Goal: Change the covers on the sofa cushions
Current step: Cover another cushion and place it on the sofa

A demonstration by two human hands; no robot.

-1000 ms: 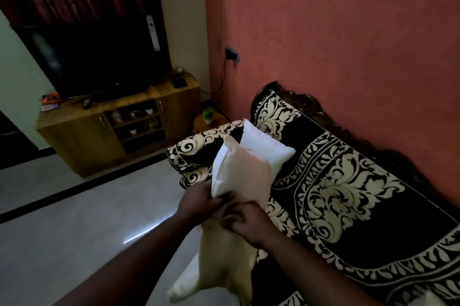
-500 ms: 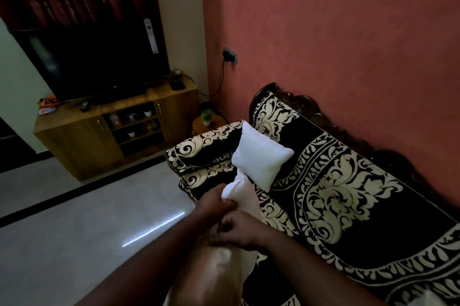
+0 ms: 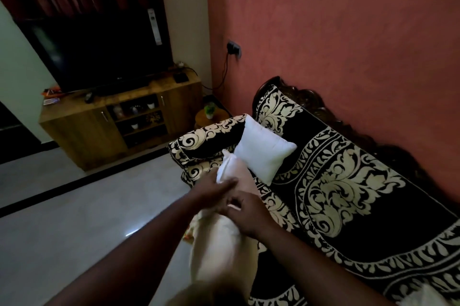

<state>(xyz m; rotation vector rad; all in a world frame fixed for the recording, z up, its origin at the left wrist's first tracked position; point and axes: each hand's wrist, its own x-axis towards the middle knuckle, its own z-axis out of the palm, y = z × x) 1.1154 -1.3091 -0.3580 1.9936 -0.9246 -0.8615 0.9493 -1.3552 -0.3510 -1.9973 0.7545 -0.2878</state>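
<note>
Blurring hides the lower end of the cream fabric cushion cover (image 3: pixel 221 251), cut off at the frame's bottom. Its white inner pad (image 3: pixel 227 166) pokes out on top, over the sofa's edge. Left hand (image 3: pixel 214 187) grips the pad; right hand (image 3: pixel 249 216) pinches the cover. A plain white square cushion (image 3: pixel 263 151) leans on the black-and-cream patterned sofa (image 3: pixel 348 193).

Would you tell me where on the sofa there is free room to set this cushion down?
The sofa seat is bare right of the white cushion, up to the backrest. The armrest end is crowded: that cushion leans there, with both hands nearby.
</note>
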